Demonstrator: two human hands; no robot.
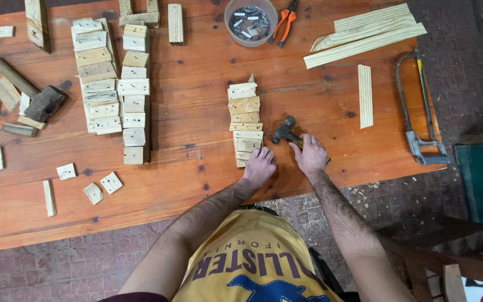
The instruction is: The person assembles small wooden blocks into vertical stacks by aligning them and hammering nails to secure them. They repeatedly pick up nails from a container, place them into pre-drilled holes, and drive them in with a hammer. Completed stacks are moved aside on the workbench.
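While my right hand (311, 155) is wrapped around the handle of a small hammer (284, 130), its head resting on the table (197, 112), my left hand (260, 165) sits closed on the near end of a short row of little wooden blocks (245, 114) right beside it. Further left are two longer rows of blocks (113, 84) and a big mallet (29, 92). Up top there's a tub of nails (250, 21), orange pliers (284, 22), some trim strips (364, 34), and a hacksaw (417, 106) on the right.
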